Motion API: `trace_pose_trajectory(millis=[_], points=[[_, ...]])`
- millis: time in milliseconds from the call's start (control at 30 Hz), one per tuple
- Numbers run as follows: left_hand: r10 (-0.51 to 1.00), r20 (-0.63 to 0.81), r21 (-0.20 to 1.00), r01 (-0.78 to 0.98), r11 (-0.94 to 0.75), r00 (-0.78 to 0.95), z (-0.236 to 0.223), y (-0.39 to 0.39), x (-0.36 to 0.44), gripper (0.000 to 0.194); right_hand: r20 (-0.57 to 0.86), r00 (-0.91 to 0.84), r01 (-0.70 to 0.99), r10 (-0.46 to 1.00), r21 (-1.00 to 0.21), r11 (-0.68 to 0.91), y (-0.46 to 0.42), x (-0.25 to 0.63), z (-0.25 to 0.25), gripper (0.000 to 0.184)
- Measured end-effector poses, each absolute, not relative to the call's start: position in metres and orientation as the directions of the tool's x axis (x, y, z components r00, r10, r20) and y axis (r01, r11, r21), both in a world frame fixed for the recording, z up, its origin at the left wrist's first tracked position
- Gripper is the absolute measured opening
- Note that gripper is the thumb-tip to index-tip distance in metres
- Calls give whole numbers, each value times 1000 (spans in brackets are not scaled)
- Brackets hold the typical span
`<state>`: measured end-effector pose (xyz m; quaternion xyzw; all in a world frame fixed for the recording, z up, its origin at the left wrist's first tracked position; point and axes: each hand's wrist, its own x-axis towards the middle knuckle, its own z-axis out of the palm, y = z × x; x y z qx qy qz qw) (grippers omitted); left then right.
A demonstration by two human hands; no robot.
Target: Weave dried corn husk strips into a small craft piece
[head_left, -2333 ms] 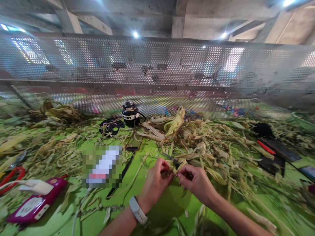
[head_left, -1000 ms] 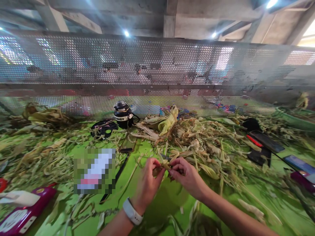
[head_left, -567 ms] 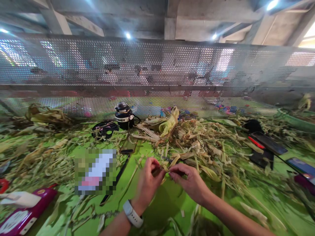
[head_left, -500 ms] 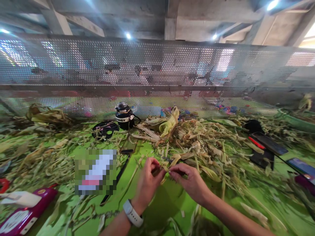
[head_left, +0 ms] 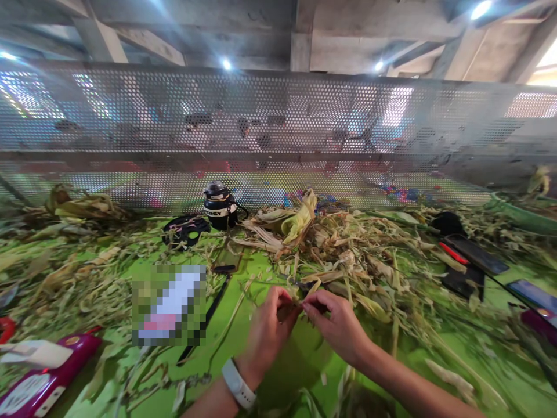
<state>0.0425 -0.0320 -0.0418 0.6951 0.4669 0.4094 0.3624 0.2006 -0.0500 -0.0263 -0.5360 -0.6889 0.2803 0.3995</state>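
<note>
My left hand [head_left: 270,328], with a pale wristband [head_left: 238,384], is closed in a pinch between thumb and fingers. Against it, my right hand [head_left: 337,325] pinches too, the fingertips of both almost touching. A small strip of dried corn husk [head_left: 297,303] shows between them, mostly hidden by the fingers. Just beyond my hands lies a heap of dry, tan corn husks [head_left: 365,249], with a larger yellow-green husk [head_left: 300,220] standing up at its back.
Loose husks [head_left: 82,284] cover the left of the green table [head_left: 287,377]. A black bottle [head_left: 220,206] stands near the perforated metal screen [head_left: 270,133]. Also here are a thin black stick [head_left: 204,319], a magenta device [head_left: 52,371], phones [head_left: 478,253] and a green basket [head_left: 522,213].
Both hands have shifted slightly, my left one to the right and down. Their fingertips are closer together, and less of the husk strip shows.
</note>
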Motion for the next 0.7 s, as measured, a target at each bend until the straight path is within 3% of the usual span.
trace_pose_trajectory(millis=[200, 267, 400, 567, 700], points=[[880, 347, 789, 406, -461, 326, -44, -35, 42, 8, 265, -106, 502, 958, -818, 282, -51, 198, -29, 11], [859, 377, 754, 424, -502, 348, -42, -35, 42, 5, 239, -45, 429, 970, -872, 235, -51, 196, -31, 7], [816, 466, 672, 464, -578, 343, -40, -35, 40, 4, 162, -55, 201, 985, -965, 170, -49, 196, -38, 22], [665, 605, 427, 527, -735, 437, -41, -35, 35, 12, 30, -137, 68, 990, -997, 40, -46, 198, -37, 29], [600, 649, 343, 525, -779, 468, -44, -35, 32, 27, 3, -206, 31, 978, -999, 9, -49, 199, -26, 25]])
